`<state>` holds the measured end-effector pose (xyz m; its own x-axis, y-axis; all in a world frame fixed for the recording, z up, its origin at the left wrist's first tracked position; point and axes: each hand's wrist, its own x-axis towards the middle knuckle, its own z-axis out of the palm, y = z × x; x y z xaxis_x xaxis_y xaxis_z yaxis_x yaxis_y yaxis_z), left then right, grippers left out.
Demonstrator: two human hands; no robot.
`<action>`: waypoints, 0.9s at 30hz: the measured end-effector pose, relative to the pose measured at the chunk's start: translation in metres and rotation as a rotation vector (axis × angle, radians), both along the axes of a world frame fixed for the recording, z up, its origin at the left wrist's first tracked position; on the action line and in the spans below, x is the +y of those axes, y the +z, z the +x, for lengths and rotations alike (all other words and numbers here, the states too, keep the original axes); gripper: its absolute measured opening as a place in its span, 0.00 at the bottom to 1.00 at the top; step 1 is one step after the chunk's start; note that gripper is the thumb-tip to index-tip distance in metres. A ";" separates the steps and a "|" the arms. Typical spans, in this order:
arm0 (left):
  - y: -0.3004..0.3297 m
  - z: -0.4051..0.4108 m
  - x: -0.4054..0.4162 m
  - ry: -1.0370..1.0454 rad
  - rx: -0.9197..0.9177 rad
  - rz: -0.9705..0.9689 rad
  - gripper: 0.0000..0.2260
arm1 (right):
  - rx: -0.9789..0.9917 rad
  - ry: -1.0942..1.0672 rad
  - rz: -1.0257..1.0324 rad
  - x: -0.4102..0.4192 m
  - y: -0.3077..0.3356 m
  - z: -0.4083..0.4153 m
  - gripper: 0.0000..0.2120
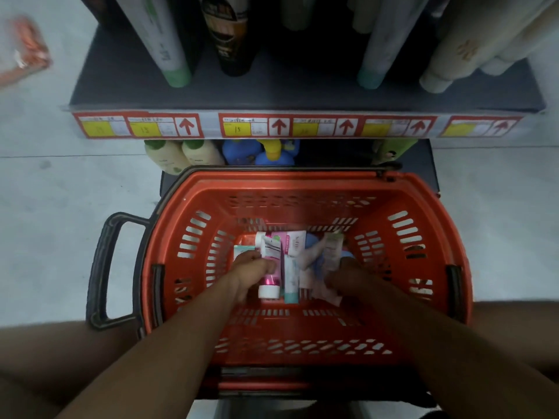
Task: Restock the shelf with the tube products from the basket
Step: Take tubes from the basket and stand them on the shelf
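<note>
At the frame's centre, inside the red basket (429, 207), the left hand (252, 269) grips a pink tube (270, 267); the right hand (344, 275) is among other tubes, its grip unclear.

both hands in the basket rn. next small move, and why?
Probably lift the left hand straight up with the pink tube it already grips, toward the shelf, which has a bare gap. The right hand is among the other tubes; whether it grips one is unclear. The basket walls are high, so clear the rim first.
</note>
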<state>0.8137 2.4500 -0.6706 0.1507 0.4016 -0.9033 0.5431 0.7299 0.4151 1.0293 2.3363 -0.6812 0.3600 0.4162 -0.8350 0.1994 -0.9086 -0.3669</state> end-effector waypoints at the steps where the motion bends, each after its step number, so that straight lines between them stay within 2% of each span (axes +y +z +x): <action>1: 0.004 0.002 -0.001 -0.003 -0.013 0.021 0.16 | 0.020 0.030 0.020 -0.003 -0.004 0.004 0.25; 2: 0.013 0.004 -0.003 0.000 -0.026 0.044 0.13 | 0.043 0.073 0.039 -0.002 0.007 0.003 0.25; 4: 0.029 0.009 -0.006 0.005 -0.052 0.073 0.11 | 0.031 0.122 0.083 0.000 0.035 -0.002 0.15; 5: 0.035 0.010 -0.007 -0.009 -0.073 0.081 0.11 | 0.050 0.129 0.118 0.000 0.043 -0.003 0.13; 9: 0.063 0.013 -0.010 -0.035 -0.131 0.160 0.14 | 0.070 0.151 0.205 -0.003 0.070 0.000 0.21; 12: 0.086 0.019 -0.014 -0.021 -0.159 0.247 0.16 | 0.037 0.174 0.274 -0.003 0.094 0.005 0.17; 16: 0.110 0.022 -0.017 -0.082 -0.152 0.472 0.17 | -0.043 0.150 0.360 -0.007 0.125 0.009 0.15; 21: 0.145 0.025 -0.023 -0.146 -0.150 0.752 0.27 | -0.154 0.126 0.481 -0.010 0.158 0.012 0.22; 27: 0.197 0.031 -0.026 -0.172 -0.224 0.974 0.24 | -0.260 0.075 0.653 -0.013 0.195 0.011 0.25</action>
